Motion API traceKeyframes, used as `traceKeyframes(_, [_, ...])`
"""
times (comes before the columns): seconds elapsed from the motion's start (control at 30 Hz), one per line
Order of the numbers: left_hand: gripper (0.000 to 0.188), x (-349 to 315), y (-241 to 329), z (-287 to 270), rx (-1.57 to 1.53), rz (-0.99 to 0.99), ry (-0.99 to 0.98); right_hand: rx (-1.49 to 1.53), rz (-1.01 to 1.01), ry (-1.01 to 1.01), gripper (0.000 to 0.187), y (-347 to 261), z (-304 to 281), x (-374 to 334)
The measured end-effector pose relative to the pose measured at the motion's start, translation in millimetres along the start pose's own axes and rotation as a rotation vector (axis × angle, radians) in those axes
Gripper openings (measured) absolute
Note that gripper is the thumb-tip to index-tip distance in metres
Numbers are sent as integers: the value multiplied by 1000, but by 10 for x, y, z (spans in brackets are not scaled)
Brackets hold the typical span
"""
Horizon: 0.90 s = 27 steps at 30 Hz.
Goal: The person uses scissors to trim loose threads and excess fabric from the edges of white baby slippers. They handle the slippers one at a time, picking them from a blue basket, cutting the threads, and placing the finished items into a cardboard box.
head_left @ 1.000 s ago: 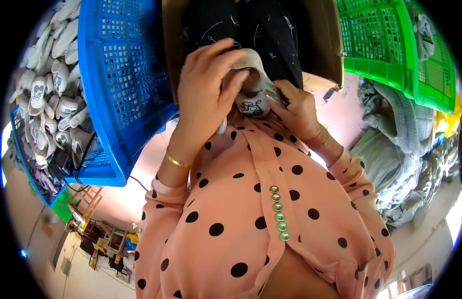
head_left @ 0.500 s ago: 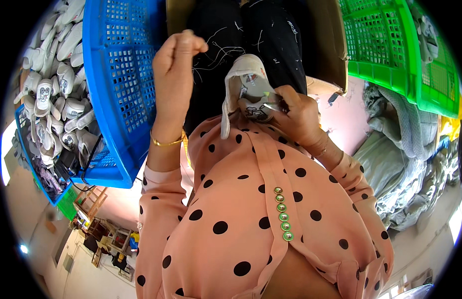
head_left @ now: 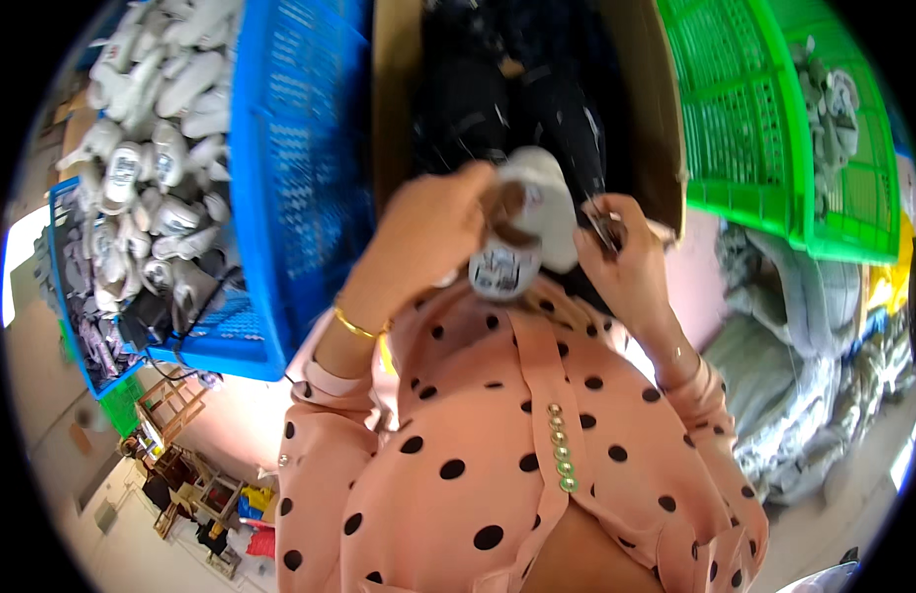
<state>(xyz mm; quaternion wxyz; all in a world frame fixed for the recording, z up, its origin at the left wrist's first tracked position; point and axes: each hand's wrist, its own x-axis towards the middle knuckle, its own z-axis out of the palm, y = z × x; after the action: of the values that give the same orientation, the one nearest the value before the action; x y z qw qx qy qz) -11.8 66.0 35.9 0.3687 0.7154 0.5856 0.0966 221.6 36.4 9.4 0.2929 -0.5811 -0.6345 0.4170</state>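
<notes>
Returning to the shoe piece (head_left: 522,222): left hand (head_left: 428,232), raised a moment ago, grips it again; right hand (head_left: 616,252) pinches small snips (head_left: 604,229) alongside.

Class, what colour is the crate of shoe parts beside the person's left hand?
Blue. The crate shows best in the head view, left of the left hand.

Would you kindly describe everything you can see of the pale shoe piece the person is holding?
The shoe piece is a light grey, soft-looking upper with a dark brown lining at its opening and a white printed tag at its lower end. It is held up in front of the chest, above the open cardboard box. The left hand grips it from the left side; the right hand, holding a small dark tool, is at its right edge. Its far side is hidden.
</notes>
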Motion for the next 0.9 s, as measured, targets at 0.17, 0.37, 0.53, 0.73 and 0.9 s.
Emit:
traceKeyframes(0.17, [19,191,182,84,70,231,-143,-459,-101,-27,40,8,-160,170])
traceKeyframes(0.37, [12,121,122,391,121,297,78,-373,-100,-83,18,273,-35,-3])
traceKeyframes(0.53, [24,0,179,471,430,566,146,-365,-71,-32,18,388,-29,-27])
traceKeyframes(0.73, [25,26,350,616,589,422,73,-338,-103,-17,15,476,6,24])
traceKeyframes(0.9, [15,186,416,573,676,410,28,-247,-133,-51,16,573,12,166])
